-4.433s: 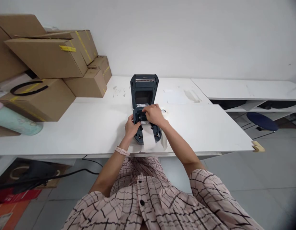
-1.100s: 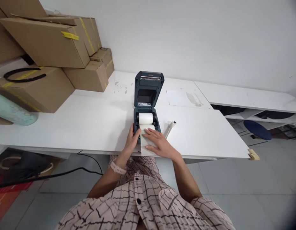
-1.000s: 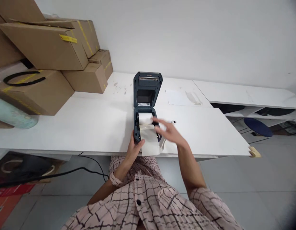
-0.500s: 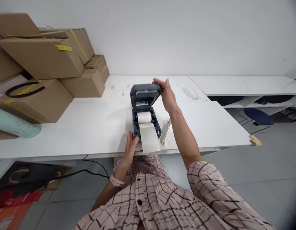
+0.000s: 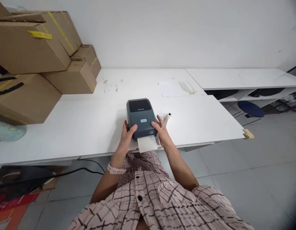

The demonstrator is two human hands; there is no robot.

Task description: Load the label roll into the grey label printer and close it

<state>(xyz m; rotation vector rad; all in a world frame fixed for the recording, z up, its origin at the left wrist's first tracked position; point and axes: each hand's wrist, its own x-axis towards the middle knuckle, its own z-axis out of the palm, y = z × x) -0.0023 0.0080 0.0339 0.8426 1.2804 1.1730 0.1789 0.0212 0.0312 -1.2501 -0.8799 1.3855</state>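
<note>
- The step in hand appears to be settling the lid of the label printer, which stands on the tabletop between the two sets of fingers, its lid down; whether the catch has engaged cannot be told.
- The left hand clasps the printer's near left corner, thumb on the lid, fingers along the side; the right hand mirrors it with a lighter hold, index finger raised beside the casing.
- Good pressure here is straight down and even through both thumbs, so that neither side of the lid sits proud; a push from one thumb alone could leave the other side unlatched.
- The side fingers do best to steady the casing rather than squeeze it, and to stay clear of the seam under the lid's front edge.
- The paper strip comes out at the front, between and below the fingers, reaching about to the tabletop's front edge. It should lie flat and straight there; a hand dragging across it could skew it.
- The pale rectangular panel on the lid lies between the thumbs; if it is a button, they are best kept off it while pressing.
- The narrow white roll lies just beyond the right fingers, where a sideways slip could knock it.
</note>
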